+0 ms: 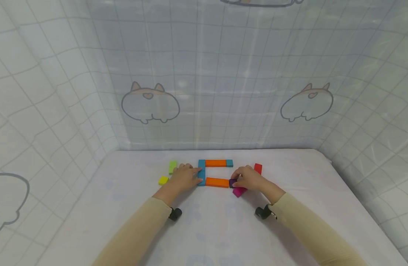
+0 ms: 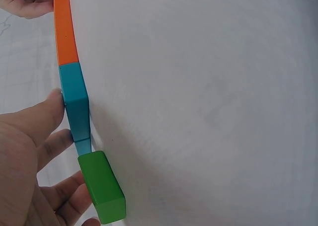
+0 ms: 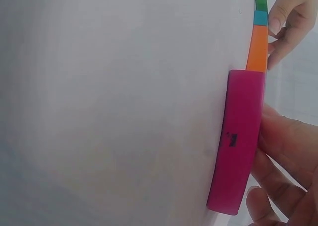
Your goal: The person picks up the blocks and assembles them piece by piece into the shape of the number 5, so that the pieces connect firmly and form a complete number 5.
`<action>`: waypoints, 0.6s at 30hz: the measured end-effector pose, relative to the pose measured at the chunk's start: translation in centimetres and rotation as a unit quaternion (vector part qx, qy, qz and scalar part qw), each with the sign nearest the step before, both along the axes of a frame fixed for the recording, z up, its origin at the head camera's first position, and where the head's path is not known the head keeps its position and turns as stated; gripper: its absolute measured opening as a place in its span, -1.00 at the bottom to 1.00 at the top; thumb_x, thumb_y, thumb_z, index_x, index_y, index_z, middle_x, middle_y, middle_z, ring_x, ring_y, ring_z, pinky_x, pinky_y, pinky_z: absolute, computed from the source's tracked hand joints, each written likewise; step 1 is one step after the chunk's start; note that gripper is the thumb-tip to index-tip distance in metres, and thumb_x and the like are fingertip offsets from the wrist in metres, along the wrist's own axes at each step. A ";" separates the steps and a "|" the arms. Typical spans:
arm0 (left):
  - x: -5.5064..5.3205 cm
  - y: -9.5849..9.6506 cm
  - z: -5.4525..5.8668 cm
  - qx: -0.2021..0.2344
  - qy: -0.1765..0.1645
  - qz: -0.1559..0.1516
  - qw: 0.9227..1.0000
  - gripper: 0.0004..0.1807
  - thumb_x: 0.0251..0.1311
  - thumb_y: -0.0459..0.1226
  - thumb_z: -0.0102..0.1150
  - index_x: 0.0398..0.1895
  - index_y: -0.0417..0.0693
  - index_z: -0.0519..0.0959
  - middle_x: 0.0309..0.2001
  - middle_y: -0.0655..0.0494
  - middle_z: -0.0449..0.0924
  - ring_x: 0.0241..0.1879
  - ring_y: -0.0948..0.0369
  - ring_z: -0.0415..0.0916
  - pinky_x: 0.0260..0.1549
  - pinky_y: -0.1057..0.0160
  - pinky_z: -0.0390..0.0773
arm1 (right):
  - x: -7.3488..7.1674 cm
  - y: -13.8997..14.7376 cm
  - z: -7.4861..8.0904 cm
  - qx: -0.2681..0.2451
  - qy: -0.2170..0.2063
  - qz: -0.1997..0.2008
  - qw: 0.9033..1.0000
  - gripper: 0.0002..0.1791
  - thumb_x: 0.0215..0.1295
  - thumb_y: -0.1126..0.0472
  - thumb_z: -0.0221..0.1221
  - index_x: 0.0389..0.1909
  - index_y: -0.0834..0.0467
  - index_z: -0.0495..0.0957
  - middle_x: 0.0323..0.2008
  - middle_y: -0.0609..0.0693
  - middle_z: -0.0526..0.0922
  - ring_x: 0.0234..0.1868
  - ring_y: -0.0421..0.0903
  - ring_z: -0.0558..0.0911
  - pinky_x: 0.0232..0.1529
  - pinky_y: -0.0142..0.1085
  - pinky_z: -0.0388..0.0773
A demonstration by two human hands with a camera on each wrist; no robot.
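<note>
On the white table, my left hand [image 1: 183, 178] reaches its thumb and index finger to two blue blocks [image 1: 201, 177] laid end to end. Its thumb and fingers also show beside the blue block [image 2: 75, 99] in the left wrist view. My right hand [image 1: 250, 178] pinches a small dark purple block [image 1: 232, 183] at the right end of the front orange block [image 1: 217, 182]. A magenta block [image 1: 238, 191] lies angled under that hand, and hides the purple one in the right wrist view. The back orange block [image 1: 215, 163] runs from the blue blocks to a small blue block [image 1: 229, 163].
Left of the blue blocks lie a green block [image 1: 172, 167] and a yellow block [image 1: 163, 180]. A red block [image 1: 258, 168] sits behind my right hand. A grid-patterned curtain [image 1: 217, 111] stands along the table's back edge.
</note>
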State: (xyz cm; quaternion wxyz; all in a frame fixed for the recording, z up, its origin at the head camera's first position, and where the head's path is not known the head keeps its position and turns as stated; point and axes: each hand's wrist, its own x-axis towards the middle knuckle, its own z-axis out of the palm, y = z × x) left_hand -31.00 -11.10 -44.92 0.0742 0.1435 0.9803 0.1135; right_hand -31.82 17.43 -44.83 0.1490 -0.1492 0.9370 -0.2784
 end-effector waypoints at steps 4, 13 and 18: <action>0.0 0.0 0.0 0.000 -0.002 0.003 1.000 -0.40 0.33 0.12 0.19 0.40 0.23 0.45 0.25 -0.03 0.46 0.14 0.00 0.31 0.13 -0.12 0.32 | 0.0 0.1 -0.1 -0.001 -0.001 -0.002 1.000 -0.79 0.20 0.14 0.42 -0.14 -0.04 0.74 -0.13 -0.11 0.61 0.04 -0.03 0.41 -0.09 -0.22 0.54; -0.2 0.0 -0.2 -0.003 0.000 0.004 1.000 -0.39 0.32 0.13 0.19 0.41 0.25 0.45 0.25 -0.03 0.46 0.14 0.00 0.31 0.09 -0.08 0.33 | -0.2 0.2 -0.5 -0.005 0.007 0.004 1.000 -0.79 0.19 0.15 0.43 -0.14 -0.04 0.74 -0.13 -0.13 0.64 0.01 -0.06 0.45 -0.05 -0.19 0.54; -0.1 -0.1 -0.3 -0.006 0.003 0.000 1.000 -0.39 0.32 0.14 0.18 0.41 0.25 0.45 0.25 -0.04 0.45 0.13 0.00 0.32 0.08 -0.08 0.34 | -0.2 0.2 -0.6 -0.004 0.002 0.000 1.000 -0.79 0.20 0.14 0.43 -0.14 -0.05 0.74 -0.14 -0.14 0.62 0.02 -0.05 0.43 -0.07 -0.22 0.54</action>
